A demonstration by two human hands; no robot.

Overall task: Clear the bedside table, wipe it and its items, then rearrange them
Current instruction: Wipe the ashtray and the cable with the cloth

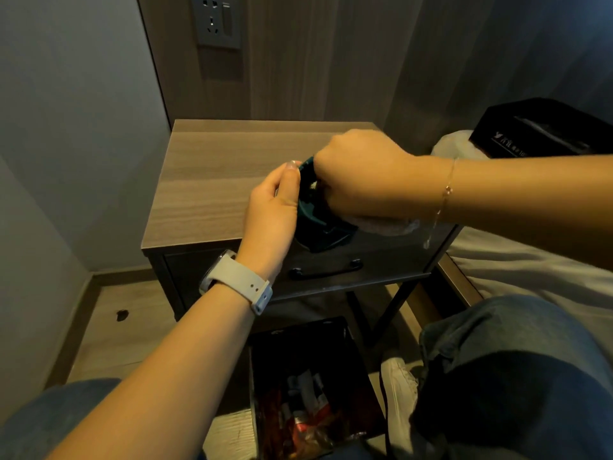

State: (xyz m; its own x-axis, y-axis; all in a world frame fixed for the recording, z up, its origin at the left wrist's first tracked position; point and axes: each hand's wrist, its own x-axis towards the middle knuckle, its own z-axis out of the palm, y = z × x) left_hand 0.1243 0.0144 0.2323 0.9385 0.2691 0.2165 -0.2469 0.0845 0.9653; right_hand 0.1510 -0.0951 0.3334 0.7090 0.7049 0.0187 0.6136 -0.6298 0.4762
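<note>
Left hand (273,207) grips dark teal cup (315,210) at its side, thumb on rim. Right hand (361,174), fingers curled, presses pale cloth (384,225) into cup; cloth trails out at 3 o'clock. Cup held over front edge of table (205,187). Black box (544,134) on bed at 2 o'clock. Bin (308,386) on floor at 6 o'clock.
</note>
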